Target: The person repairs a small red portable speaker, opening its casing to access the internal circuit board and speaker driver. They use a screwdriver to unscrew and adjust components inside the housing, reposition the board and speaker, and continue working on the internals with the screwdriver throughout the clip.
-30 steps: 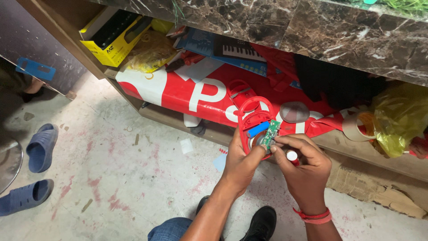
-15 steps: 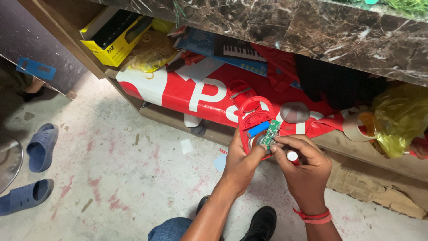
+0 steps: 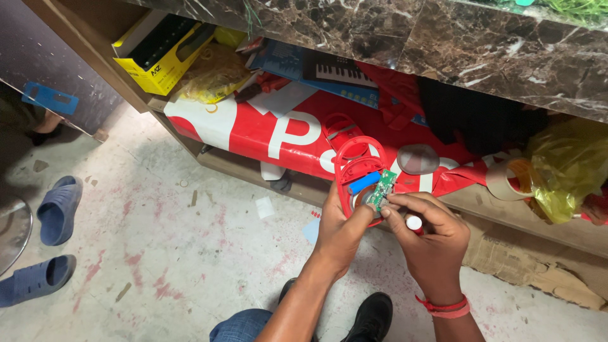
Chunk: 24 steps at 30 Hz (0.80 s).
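My left hand (image 3: pixel 342 229) grips an opened red plastic casing (image 3: pixel 356 171) with a blue battery (image 3: pixel 364 182) inside it. A small green circuit board (image 3: pixel 382 190) sits at the casing's right edge. My right hand (image 3: pixel 430 244) pinches that board with thumb and forefinger and also holds a small white-capped piece (image 3: pixel 413 223) against the palm. Both hands hover just above a low shelf (image 3: pixel 247 170) lined with red and white sheeting (image 3: pixel 266 130). A grey oval lens or cover (image 3: pixel 418 158) lies on the sheeting beside the casing.
A dark marble counter (image 3: pixel 405 38) overhangs the shelf. On the shelf lie a yellow box (image 3: pixel 158 57), a small keyboard box (image 3: pixel 329 73), a tape roll (image 3: pixel 506 180) and a yellow plastic bag (image 3: pixel 567 164). Blue slippers (image 3: pixel 57 209) rest on the stained floor at left. My black shoe (image 3: pixel 370 316) is below.
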Tool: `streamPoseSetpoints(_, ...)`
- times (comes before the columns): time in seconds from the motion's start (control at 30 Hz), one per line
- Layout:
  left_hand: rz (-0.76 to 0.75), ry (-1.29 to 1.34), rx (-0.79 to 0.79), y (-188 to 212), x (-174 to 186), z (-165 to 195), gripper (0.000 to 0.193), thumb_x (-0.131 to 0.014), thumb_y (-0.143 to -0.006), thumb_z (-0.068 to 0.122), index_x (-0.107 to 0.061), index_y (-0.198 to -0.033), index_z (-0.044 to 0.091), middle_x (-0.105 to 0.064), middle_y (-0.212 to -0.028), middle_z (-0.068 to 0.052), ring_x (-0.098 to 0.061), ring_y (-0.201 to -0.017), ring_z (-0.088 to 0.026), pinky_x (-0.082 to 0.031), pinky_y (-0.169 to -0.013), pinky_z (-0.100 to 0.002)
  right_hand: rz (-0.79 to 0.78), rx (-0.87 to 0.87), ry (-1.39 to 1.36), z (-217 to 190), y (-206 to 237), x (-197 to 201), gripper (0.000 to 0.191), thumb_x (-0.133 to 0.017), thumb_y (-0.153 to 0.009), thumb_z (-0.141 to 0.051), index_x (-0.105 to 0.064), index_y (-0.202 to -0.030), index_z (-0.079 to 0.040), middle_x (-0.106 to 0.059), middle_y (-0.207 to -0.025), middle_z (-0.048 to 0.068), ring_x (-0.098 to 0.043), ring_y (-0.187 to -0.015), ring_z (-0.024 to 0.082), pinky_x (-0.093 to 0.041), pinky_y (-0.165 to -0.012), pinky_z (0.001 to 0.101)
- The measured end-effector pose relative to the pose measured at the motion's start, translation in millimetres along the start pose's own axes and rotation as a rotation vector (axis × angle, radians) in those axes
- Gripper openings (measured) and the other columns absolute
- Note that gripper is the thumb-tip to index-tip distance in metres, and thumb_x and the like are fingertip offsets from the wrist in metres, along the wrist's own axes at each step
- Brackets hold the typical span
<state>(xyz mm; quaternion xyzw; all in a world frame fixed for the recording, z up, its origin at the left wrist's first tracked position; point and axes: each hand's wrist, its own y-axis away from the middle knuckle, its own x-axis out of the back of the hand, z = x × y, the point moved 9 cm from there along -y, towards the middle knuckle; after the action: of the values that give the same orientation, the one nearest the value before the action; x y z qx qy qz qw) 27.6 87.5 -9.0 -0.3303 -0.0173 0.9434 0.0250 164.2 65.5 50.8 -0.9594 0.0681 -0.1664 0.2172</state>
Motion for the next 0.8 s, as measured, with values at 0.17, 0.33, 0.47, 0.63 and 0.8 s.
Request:
streamPoseSetpoints(0.17,-0.006,0.010,-0.044,-0.4,0.3,2.8,0.054,-0.053,-0.086,-0.003,-0.050,-0.140,0.000,-0.062,-0.127,-0.008,-0.061,-0.115,-0.014,-0.052,-0.101,-0.032,-0.018,-0.001,-0.058,2.2,1.2,-2.7,0.025,-0.078,-0.085,0.006,-0.075,-0.109,0.001,-0.074,-0.105,0.009,-0.068,-0.090,0.010,-0.057,-0.077,0.0218)
streamPoseSetpoints(0.33,0.008,0.014,-0.047,0.1,2.6,2.8,0.053,-0.052,-0.085,-0.002,-0.051,-0.138,0.000,-0.063,-0.124,-0.008,-0.061,-0.112,-0.015,-0.053,-0.101,-0.033,-0.047,-0.006,-0.100,3.6,1.3,-5.9,0.026,-0.077,-0.085,0.007,-0.074,-0.111,0.002,-0.073,-0.107,0.009,-0.068,-0.093,0.010,-0.057,-0.079,0.0222)
streamPoseSetpoints(0.47,0.039,-0.029,-0.038,-0.3,5.1,2.3,0.052,-0.053,-0.085,-0.001,-0.053,-0.136,-0.001,-0.064,-0.122,-0.008,-0.061,-0.110,-0.015,-0.053,-0.099,-0.032,-0.051,-0.012,-0.085,3.8,1.4,-6.2,0.027,-0.077,-0.084,0.007,-0.074,-0.111,0.002,-0.073,-0.107,0.010,-0.068,-0.092,0.011,-0.058,-0.079,0.0226)
streamPoseSetpoints(0.63,0.046,-0.049,-0.053,0.4,4.3,5.0,0.050,-0.053,-0.085,-0.001,-0.054,-0.135,0.000,-0.064,-0.122,-0.007,-0.060,-0.110,-0.014,-0.052,-0.099,-0.031,-0.057,-0.015,-0.108,3.4,1.7,-7.2,0.027,-0.076,-0.085,0.007,-0.074,-0.111,0.002,-0.072,-0.108,0.009,-0.069,-0.094,0.011,-0.058,-0.081,0.0227)
streamPoseSetpoints(0.8,0.050,-0.060,-0.056,0.8,4.0,5.8,0.049,-0.053,-0.085,-0.001,-0.055,-0.135,0.000,-0.064,-0.121,-0.008,-0.061,-0.110,-0.014,-0.053,-0.098,-0.032,-0.055,0.008,-0.070,2.5,1.0,-7.2,0.026,-0.077,-0.085,0.006,-0.074,-0.110,0.001,-0.073,-0.107,0.009,-0.069,-0.093,0.011,-0.058,-0.082,0.0221)
